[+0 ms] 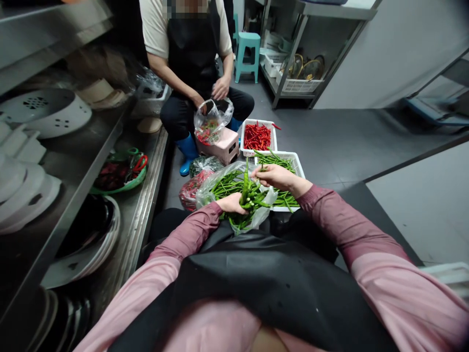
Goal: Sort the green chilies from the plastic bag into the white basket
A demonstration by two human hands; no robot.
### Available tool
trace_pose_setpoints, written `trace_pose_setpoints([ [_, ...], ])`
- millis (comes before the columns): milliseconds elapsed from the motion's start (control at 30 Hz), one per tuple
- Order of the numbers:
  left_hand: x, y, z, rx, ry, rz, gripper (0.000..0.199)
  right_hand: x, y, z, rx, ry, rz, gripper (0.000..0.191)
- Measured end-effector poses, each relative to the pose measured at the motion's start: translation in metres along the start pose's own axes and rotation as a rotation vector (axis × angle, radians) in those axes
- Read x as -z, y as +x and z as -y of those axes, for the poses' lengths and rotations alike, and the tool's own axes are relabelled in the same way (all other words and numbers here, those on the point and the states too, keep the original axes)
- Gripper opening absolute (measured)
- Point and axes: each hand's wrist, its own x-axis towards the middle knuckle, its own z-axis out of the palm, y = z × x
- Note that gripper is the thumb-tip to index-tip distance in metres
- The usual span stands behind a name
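- A person's left hand (234, 203) grasps a bunch of green chili peppers (249, 194) above an open clear plastic bag (208, 188) at the lap.
- The right hand (273, 176) is just beside the bunch, fingers curled toward the thumb; whether they grip anything cannot be told.
- More long green chilies (229, 186) fill the bag, whose edge overlaps a white basket (299, 168) of green chilies on the person's right.
- Just beyond it, a second white basket (244, 143) holds red chilies (257, 137) on the dark tiled floor (322, 146).
- Across from them, a co-worker (192, 54) in a black apron and blue boots has both hands at a clear bag (216, 120) of red and green pieces, set on a pale pink stool (229, 145).
- Two filled bags, one red (194, 190) and one dark green (205, 165), sit between the pair.
- At left, a metal shelf (146, 195) bears a white perforated bowl (66, 117) and a green basket (128, 186) with red-handled scissors (139, 165).
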Motion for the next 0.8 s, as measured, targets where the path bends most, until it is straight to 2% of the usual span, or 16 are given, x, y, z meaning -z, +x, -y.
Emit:
trace_pose_setpoints([
  [100,0.0,0.001,-0.001,-0.011,-0.031,0.017,0.03,-0.008,0.01,0.013,0.069,-0.017,-0.001,0.033],
  [167,0.0,0.002,-0.002,-0.012,-0.049,0.014,0.03,-0.015,0.016,0.018,0.111,-0.184,-0.003,0.03],
  [267,0.001,0.001,-0.003,0.007,-0.056,-0.011,0.031,-0.02,0.024,0.021,0.305,-0.586,-0.197,0.02],
  [367,0.004,-0.003,-0.004,0.026,-0.117,-0.046,0.037,-0.01,0.035,0.014,0.478,-0.89,-0.412,0.014],
  [433,0.011,-0.009,-0.007,0.037,-0.237,-0.111,0.044,0.0,0.044,-0.001,0.413,-0.923,-0.542,0.017],
  [500,0.022,-0.017,-0.01,0.037,-0.427,-0.242,0.051,0.005,0.05,-0.024,0.21,-0.875,-0.593,0.02],
  [533,0.028,-0.021,-0.012,0.03,-0.535,-0.32,0.052,0.004,0.053,-0.039,0.09,-0.829,-0.559,0.02],
  [633,0.043,-0.029,-0.015,0.005,-0.819,-0.529,0.046,-0.008,0.055,-0.085,-0.172,-0.676,-0.277,0.018],
  [700,0.05,-0.031,-0.014,0.007,-0.927,-0.632,0.04,-0.016,0.055,-0.107,-0.228,-0.672,-0.174,0.021],
  [800,0.057,-0.027,-0.008,0.058,-1.025,-0.753,0.031,-0.016,0.052,-0.12,-0.194,-0.736,-0.2,0.03],
])
